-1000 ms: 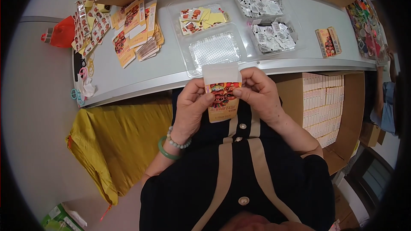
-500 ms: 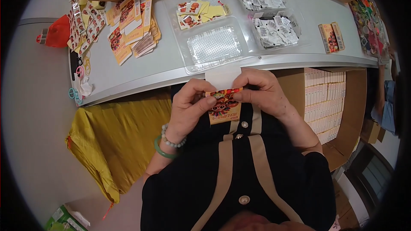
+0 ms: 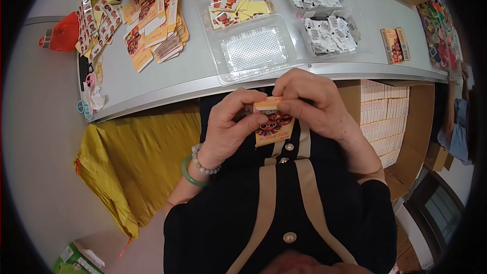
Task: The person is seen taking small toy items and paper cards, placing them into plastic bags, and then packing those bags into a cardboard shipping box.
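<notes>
1. Left hand and right hand pinch the orange, cartoon-printed rectangular cardboard packet between thumbs and fingers; uneven thumb pressure could crease it.
2. Loosened fingertips could drop it below them.

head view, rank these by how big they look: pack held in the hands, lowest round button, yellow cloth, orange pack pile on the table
Largest to smallest:
1. yellow cloth
2. orange pack pile
3. held pack
4. lowest round button

No two look alike in size.
</notes>
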`<act>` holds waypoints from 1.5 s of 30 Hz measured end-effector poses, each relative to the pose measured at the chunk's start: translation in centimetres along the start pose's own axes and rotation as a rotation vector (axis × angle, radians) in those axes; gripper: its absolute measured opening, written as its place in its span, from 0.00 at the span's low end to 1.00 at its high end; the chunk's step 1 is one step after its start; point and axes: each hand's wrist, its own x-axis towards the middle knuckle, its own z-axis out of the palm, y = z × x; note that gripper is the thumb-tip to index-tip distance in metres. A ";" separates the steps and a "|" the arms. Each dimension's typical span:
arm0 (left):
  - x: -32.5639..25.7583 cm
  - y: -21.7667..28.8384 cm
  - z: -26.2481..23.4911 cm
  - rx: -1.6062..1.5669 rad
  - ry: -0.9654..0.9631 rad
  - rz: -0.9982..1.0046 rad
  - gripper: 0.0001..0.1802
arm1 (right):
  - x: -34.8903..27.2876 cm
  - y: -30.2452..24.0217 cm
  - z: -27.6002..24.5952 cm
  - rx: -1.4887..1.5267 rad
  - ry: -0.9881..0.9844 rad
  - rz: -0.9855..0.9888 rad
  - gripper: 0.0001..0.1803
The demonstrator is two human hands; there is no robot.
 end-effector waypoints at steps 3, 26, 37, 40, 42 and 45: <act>-0.1 0.4 0.8 -0.046 0.017 0.038 0.21 | 0.6 -0.9 0.0 0.110 -0.040 0.371 0.08; 0.3 -0.9 0.4 -0.218 -0.063 -0.174 0.13 | -0.7 -2.9 -0.6 -0.266 -0.046 0.248 0.19; -0.1 -0.2 -0.1 0.098 -0.013 0.087 0.17 | -1.8 -0.1 0.4 0.146 0.081 0.380 0.13; 0.0 0.1 0.4 0.011 0.030 -0.012 0.14 | -2.2 1.0 0.7 0.151 0.127 0.287 0.12; 0.3 0.6 0.4 0.122 0.006 0.013 0.13 | -2.0 1.2 0.9 0.085 0.148 0.229 0.11; 0.3 1.5 0.6 0.227 0.116 0.055 0.12 | -1.3 0.8 0.8 -0.065 0.140 0.124 0.12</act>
